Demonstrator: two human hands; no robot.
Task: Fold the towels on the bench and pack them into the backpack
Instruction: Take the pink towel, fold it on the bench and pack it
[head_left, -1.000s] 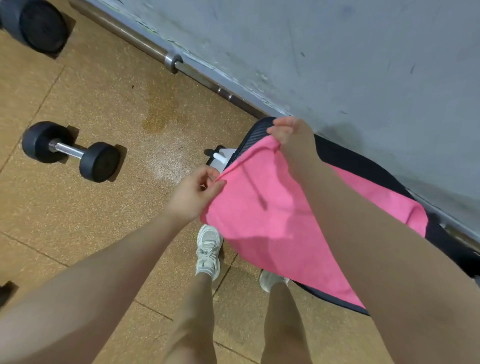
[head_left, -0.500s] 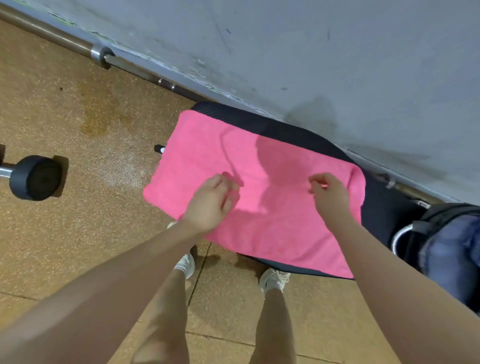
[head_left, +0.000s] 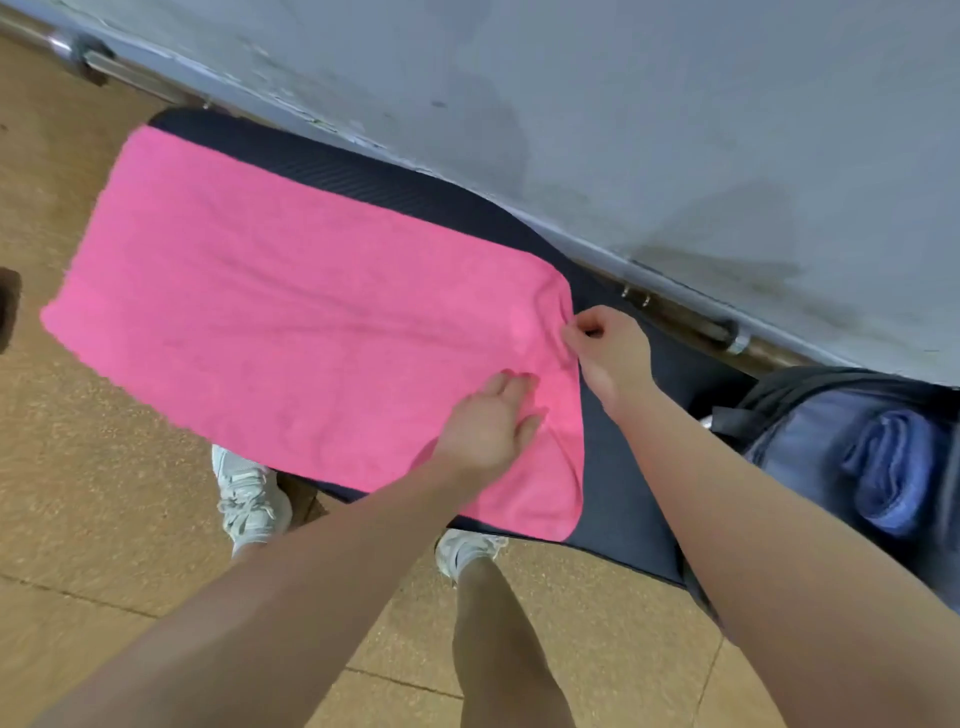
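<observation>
A pink towel (head_left: 270, 317) lies spread flat on the dark bench (head_left: 628, 499), its left end hanging past the bench end. My left hand (head_left: 488, 426) rests flat on the towel near its right edge, fingers straight. My right hand (head_left: 608, 353) pinches the towel's right edge at the far corner, where the cloth bunches. To the right stands an open blue backpack (head_left: 810, 447) with a rolled blue towel (head_left: 893, 462) inside it.
A grey wall (head_left: 623, 104) runs close behind the bench, with a barbell (head_left: 717, 332) lying along its base. A dark object (head_left: 8, 306) shows at the left edge on the cork floor. My white shoes (head_left: 249, 493) stand against the bench's near side.
The towel, held up by two corners a second ago, now lies flat on the bench. Both hands have moved right to its right edge; the view has swung right, showing the backpack.
</observation>
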